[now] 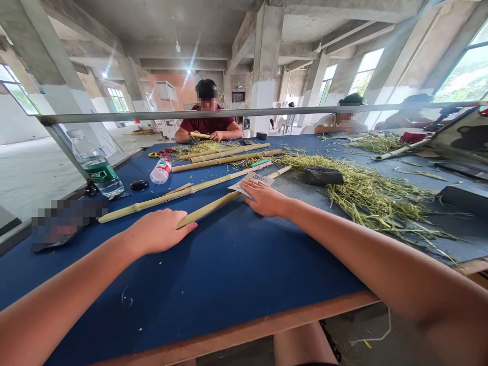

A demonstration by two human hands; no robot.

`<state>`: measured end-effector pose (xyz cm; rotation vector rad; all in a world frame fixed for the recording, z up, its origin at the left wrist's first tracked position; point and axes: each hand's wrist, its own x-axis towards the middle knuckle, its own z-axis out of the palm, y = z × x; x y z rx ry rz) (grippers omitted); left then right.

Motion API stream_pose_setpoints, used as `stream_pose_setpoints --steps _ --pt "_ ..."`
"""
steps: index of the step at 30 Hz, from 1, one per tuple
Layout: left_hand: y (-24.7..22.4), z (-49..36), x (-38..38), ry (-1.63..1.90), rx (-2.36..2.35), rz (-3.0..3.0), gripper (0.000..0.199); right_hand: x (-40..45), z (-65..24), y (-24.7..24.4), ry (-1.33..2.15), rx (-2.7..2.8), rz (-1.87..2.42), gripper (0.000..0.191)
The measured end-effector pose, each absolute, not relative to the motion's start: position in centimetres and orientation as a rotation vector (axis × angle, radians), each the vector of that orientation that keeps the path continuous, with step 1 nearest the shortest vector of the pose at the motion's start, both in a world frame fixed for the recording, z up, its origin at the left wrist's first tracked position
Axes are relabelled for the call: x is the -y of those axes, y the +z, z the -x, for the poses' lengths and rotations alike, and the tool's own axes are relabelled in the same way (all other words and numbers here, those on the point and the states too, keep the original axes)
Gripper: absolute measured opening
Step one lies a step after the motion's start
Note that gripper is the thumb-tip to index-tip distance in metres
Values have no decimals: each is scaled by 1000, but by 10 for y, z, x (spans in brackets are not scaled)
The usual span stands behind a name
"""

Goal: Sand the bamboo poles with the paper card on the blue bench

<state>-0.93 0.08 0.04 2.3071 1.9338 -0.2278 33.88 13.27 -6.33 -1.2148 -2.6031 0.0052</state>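
Note:
A bamboo pole point(213, 205) lies slantwise over the blue table point(229, 269). My left hand point(163, 230) is wrapped round its near end, thumb along the lower side. Farther up the pole, my right hand point(263, 197) presses a sheet of sandpaper point(249, 182) with printed letters onto it, the fingers close together on the sheet. The pole's far end shows beyond the paper. Just behind it rests a longer bamboo pole point(183, 191), which neither hand touches.
At the left are a clear bottle point(101, 168), a smaller bottle point(161, 170) and a black oval object point(139, 185). More poles point(229, 158) lie behind. Shavings point(366, 188) and a dark block point(323, 175) are at the right. A person point(208, 122) sits opposite.

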Motion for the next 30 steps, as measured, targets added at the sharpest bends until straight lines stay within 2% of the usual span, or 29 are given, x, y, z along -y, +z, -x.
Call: stream_pose_setpoints --steps 15,30 --pt "-1 7 -4 -279 -1978 -2293 51 -131 -339 -60 33 2604 1231 70" --pt "-2 10 -4 -256 -1939 -2316 58 -136 -340 -64 37 2582 1204 68"
